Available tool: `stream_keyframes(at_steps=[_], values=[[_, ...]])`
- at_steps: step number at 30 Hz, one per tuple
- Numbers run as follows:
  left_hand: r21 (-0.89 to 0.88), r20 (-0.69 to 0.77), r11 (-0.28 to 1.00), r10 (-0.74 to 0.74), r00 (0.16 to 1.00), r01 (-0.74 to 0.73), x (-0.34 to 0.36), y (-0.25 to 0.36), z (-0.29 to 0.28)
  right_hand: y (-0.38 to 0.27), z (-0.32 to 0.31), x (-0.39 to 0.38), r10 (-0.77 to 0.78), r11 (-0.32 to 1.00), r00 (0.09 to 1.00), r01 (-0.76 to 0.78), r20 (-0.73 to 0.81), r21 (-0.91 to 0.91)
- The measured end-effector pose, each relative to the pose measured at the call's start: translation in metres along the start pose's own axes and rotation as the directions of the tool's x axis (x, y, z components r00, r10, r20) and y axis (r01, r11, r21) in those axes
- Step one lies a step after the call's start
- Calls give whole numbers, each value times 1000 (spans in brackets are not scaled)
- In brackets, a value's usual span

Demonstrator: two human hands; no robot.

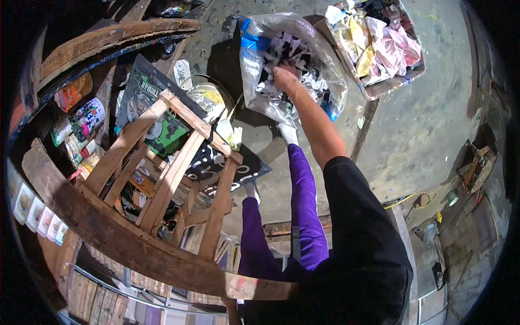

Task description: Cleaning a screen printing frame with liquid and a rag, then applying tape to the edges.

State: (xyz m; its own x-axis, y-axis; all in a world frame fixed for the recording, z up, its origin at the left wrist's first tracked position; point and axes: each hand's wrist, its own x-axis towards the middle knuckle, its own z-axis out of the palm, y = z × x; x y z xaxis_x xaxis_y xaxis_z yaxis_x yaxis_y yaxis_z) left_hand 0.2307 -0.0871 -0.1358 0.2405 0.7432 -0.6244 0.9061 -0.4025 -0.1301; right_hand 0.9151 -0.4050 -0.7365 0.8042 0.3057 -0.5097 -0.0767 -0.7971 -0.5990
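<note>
My right hand (285, 76) reaches down into a large clear plastic bag (331, 65) at the top middle. Black and white fabric scraps (314, 81) fill the bag, and my fingers are sunk among them, so their grip is hidden. Blue tape or plastic (250, 39) shows on the bag's left side. At the lower edge, only a short piece of my left arm (231, 310) shows beside a long curved wooden beam (135, 230). The beam covers the left hand's fingers.
Right of the bag stands a bin (372, 93) heaped with white, yellow and pink cloths (392, 46). A wooden frame (187, 173) with slats is at left, by dark printed panels (143, 89), a bucket (208, 100) and paint-stained containers (89, 116). My purple-trousered legs (306, 206) are below the bag.
</note>
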Motion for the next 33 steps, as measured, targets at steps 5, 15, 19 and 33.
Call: stream_keyframes(at_steps=[5,15,19,33], values=[[395,116,918,-5,993,-41,14,13,-7,-6,-2,-54,24,978,976,-68,-215,-198],[107,154,988,-128,980,112,16,40,1,2,-80,-149,368,841,610,103,-702,530],[86,129,996,-4,992,-8,18,42,0,-31,-112,-153,498,701,520,231,-694,675],[129,107,982,121,987,-135,26,2,17,8,-62,-125,420,890,830,-456,-368,-15]])
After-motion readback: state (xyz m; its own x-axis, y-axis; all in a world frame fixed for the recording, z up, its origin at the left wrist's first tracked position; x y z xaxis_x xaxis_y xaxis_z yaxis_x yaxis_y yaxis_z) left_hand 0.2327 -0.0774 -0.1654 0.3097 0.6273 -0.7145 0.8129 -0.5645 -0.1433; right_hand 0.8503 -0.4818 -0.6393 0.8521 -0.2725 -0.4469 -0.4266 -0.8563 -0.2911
